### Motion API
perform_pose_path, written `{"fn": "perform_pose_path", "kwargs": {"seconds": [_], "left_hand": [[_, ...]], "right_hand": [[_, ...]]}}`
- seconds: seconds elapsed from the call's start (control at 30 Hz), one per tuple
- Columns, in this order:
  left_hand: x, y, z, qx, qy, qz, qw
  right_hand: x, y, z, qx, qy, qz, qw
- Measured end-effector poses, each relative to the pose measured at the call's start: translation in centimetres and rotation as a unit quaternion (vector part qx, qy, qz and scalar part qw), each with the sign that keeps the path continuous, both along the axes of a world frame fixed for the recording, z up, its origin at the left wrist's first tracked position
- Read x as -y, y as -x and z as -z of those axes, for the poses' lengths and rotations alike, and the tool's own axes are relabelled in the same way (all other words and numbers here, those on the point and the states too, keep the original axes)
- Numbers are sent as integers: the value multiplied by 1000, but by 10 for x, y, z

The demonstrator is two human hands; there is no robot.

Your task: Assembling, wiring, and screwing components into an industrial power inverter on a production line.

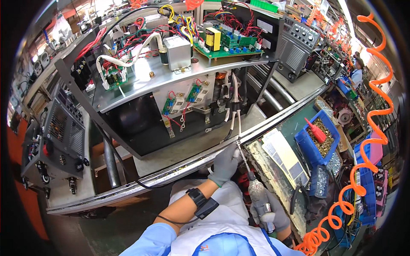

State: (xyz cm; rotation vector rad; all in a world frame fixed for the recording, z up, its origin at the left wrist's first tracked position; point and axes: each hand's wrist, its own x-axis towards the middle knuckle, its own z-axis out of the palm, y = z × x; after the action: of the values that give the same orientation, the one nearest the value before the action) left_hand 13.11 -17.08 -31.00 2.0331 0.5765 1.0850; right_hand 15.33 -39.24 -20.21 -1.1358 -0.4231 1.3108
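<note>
A power driver (259, 194) is held low in front of the body, beside the worktop's edge, with its long bit (244, 160) slanted up and left toward the lower ends of two white cables (239, 123). Its body is wrapped by the gloved right hand (277, 213), the fingers closed around it. At the bit's upper end the gloved left hand (225, 165) is placed with its fingers curled inward; whether the cable ends, the bit or both are pinched there cannot be told. Because fingertips and bit share one spot, a glove could be caught or a finger struck if the bit were to slip while turning, and the cables could be twisted if they were gripped loosely. The cables hang from an open chassis (136, 87), where bare circuit boards (230, 45) and loose red wires could be strained by a hard tug. The rail (179, 170) is just beside the left hand, and the thin lead from the wrist device (200, 199) could be snagged by a wide arm movement. To the right, paper sheets (284, 158), pliers (294, 198) and a blue bin (302, 140) of small brass-coloured parts are set out; beyond them, an orange coiled hose (314, 239) could be hooked if the driver were swung outward.
</note>
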Motion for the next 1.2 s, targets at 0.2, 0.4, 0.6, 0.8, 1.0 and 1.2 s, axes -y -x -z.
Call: {"fn": "perform_pose_path", "kwargs": {"seconds": [0.2,0.4,0.6,0.8,1.0,1.2], "left_hand": [[-66,73,1,-128,194,-143,962],[-118,109,-40,215,412,-56,884],[-101,90,-21,192,533,-115,816],[-105,98,-23,208,588,-59,779],[-121,106,-11,264,673,20,691],[-131,124,-15,238,648,-34,722]], "right_hand": [[-5,0,-5,-2,-1,-30,1000],[-35,7,-11,2,6,-132,991],[-60,16,-10,37,-13,-169,985],[-86,17,-2,69,-1,-169,983],[-101,18,11,18,-20,-165,986],[-95,22,5,32,-3,-169,985]]}}
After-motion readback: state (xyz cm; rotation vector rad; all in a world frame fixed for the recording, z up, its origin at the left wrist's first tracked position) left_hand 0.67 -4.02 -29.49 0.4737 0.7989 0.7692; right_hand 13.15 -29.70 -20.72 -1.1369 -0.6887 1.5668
